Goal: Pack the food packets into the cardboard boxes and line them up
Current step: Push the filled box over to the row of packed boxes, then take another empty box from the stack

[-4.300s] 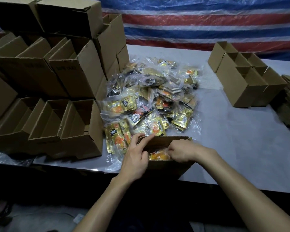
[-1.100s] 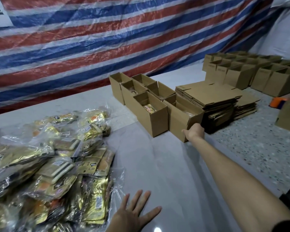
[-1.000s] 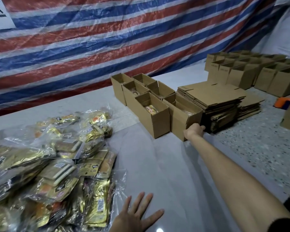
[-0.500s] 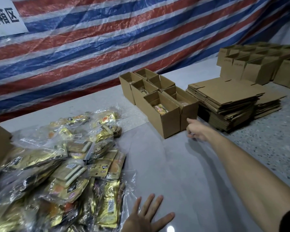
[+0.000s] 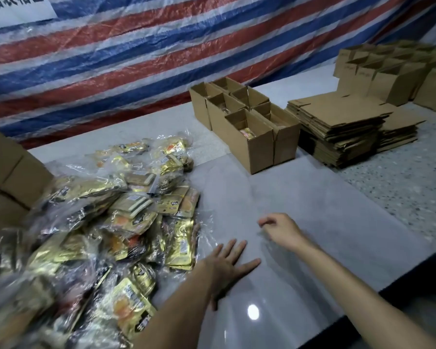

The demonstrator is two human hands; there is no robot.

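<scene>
Pressing table [image 5: 312,197], left hand [image 5: 227,265] flat — packets [image 5: 126,215] blurred

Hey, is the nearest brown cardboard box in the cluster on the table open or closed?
Open: the nearest brown cardboard box stands with its top uncovered, and an orange food packet shows inside.

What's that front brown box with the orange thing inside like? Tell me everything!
The front box is plain brown cardboard, standing upright on the grey table with its top open. An orange food packet lies inside. Its right side presses against a neighbour box, and a second box stands right behind.
</scene>
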